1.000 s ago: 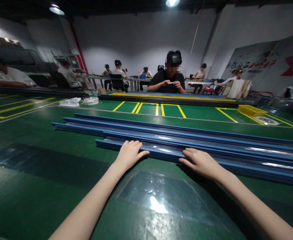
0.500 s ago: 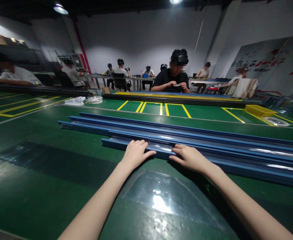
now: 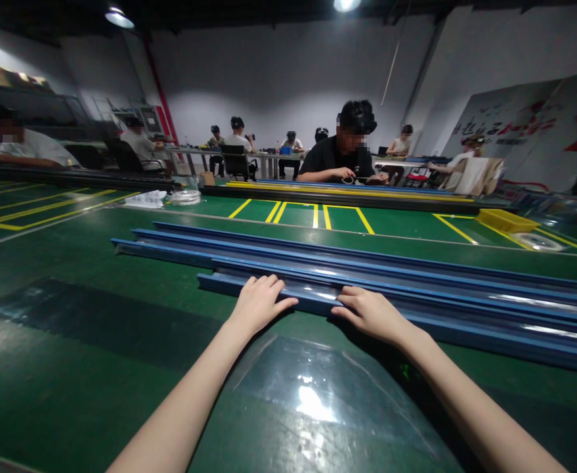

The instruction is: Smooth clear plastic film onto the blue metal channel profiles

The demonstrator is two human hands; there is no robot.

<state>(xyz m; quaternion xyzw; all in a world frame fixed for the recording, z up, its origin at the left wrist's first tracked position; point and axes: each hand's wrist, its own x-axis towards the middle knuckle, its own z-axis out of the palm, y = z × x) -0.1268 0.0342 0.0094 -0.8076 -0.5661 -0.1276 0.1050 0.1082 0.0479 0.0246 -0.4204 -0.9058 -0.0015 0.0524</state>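
Observation:
Several long blue channels [image 3: 406, 266] lie side by side across the green table. Both hands are on the nearest blue channel [image 3: 312, 303], whose trough faces up and holds a shiny clear strip [image 3: 308, 291]. My left hand [image 3: 258, 303] grips its near wall, with the fingers over the rim and the thumb along the outer face. A short way to the right, my right hand [image 3: 367, 309] holds the same wall, fingers hooked inside and thumb on the front. The fingertips of both hands are partly hidden in the trough.
A clear plastic sheet [image 3: 308, 374] lies flat between my forearms, and a dark translucent sheet [image 3: 96, 315] sits to the left. Farther back are black and yellow bars [image 3: 347, 194], a yellow tray [image 3: 507, 222] and a white coil [image 3: 186, 197]. A co-worker [image 3: 340, 154] sits opposite.
My left hand has slid slightly left along the channel, widening the space between my hands. My right hand stays about where it was. The co-worker opposite has moved their hands apart.

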